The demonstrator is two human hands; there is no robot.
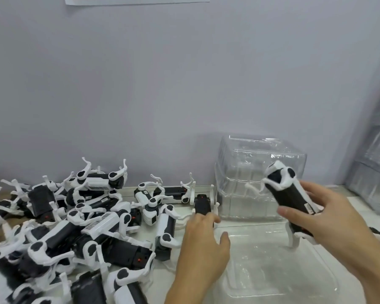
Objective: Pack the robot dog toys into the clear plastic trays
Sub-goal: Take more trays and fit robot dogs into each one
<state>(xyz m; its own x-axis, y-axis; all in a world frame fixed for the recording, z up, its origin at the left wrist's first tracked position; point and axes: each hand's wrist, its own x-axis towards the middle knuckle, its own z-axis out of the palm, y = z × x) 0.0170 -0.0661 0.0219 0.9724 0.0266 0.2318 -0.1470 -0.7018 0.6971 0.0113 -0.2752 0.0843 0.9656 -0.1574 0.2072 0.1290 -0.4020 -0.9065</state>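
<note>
My right hand point(323, 213) grips a black and white robot dog toy point(287, 191) and holds it tilted above the clear plastic tray point(279, 279) that lies flat on the table in front of me. My left hand point(203, 242) reaches over the tray's left edge, its fingertips on a black robot dog toy point(202, 204) lying beside the tray stack; whether the fingers curl round it is hidden. A heap of several more black and white robot dogs point(75, 227) covers the table's left half.
A tall stack of empty clear trays point(257, 172) stands against the wall behind the flat tray. More stacked clear packaging point(375, 172) leans at the far right. The grey wall closes off the back of the table.
</note>
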